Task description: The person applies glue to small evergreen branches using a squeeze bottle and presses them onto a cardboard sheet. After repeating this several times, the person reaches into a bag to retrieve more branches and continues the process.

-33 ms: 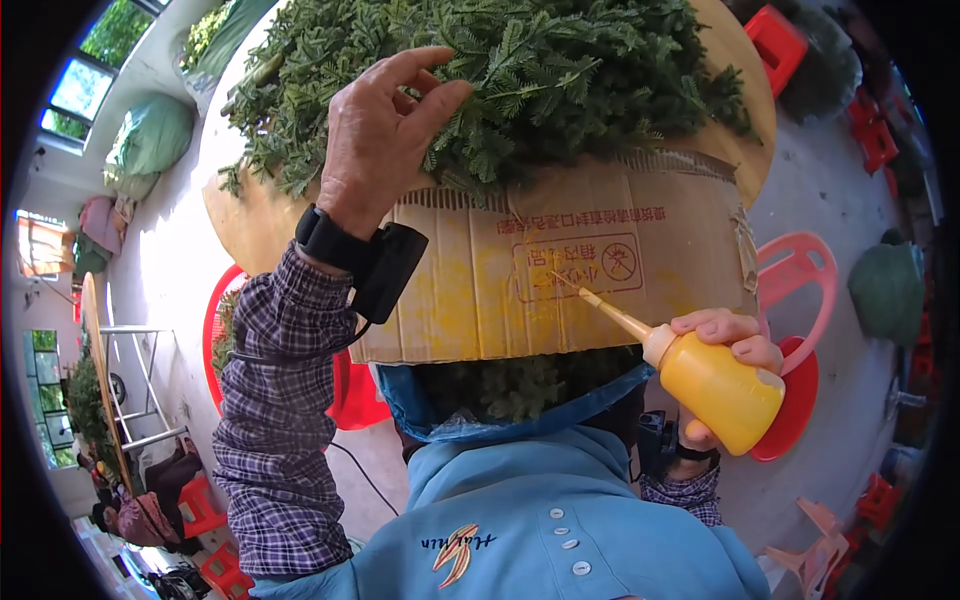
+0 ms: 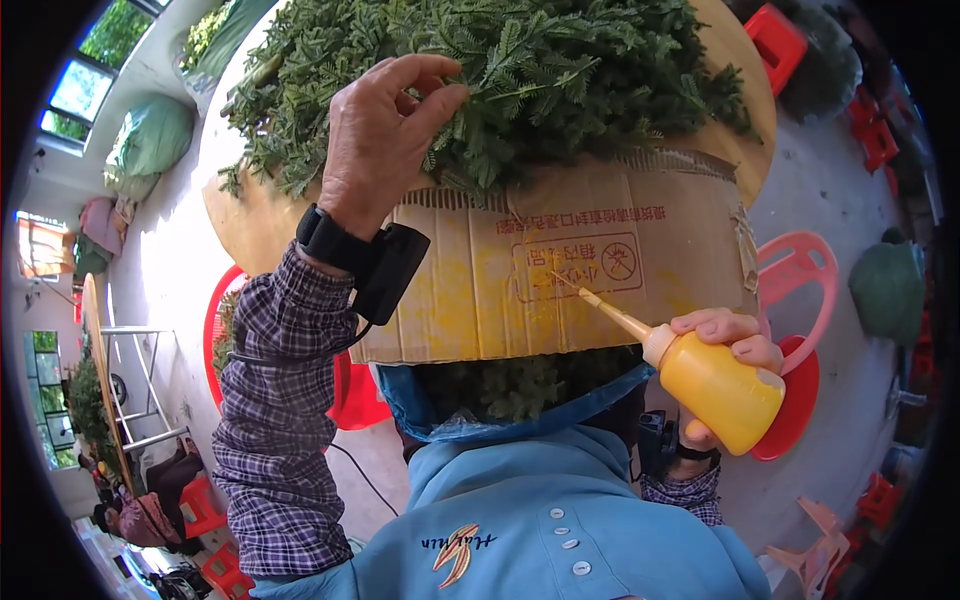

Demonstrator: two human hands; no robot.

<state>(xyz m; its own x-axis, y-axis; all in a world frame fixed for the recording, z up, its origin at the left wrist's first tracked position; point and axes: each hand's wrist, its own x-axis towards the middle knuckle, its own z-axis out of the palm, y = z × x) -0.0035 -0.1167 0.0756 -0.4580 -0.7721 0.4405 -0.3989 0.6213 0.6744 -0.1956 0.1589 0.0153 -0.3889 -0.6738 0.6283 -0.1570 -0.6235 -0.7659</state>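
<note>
A heap of feathery green sprigs (image 2: 500,80) covers a round wooden table (image 2: 745,110), with a flattened, yellow-stained cardboard sheet (image 2: 560,280) lying at the heap's near edge and overhanging the tabletop toward the person. Below the cardboard, a blue plastic bag (image 2: 470,425) holds more greens against the person's light-blue shirt, and red plastic stools (image 2: 800,330) stand to the cardboard's right. The left hand (image 2: 380,150), its plaid-sleeved arm raised and a black band at the wrist, arches over the cardboard's far edge, fingers curled and pinching into the sprigs. The right hand (image 2: 725,350), low at the cardboard's right corner, wraps its fingers around a yellow squeeze bottle (image 2: 715,385), tilted so its long nozzle rests near the sheet's middle. A hard squeeze could likely flood the sheet, since the nozzle points slightly upward across a surface already soaked; the overhanging cardboard might also tip under the hand's weight, spilling greens toward the lap.
</note>
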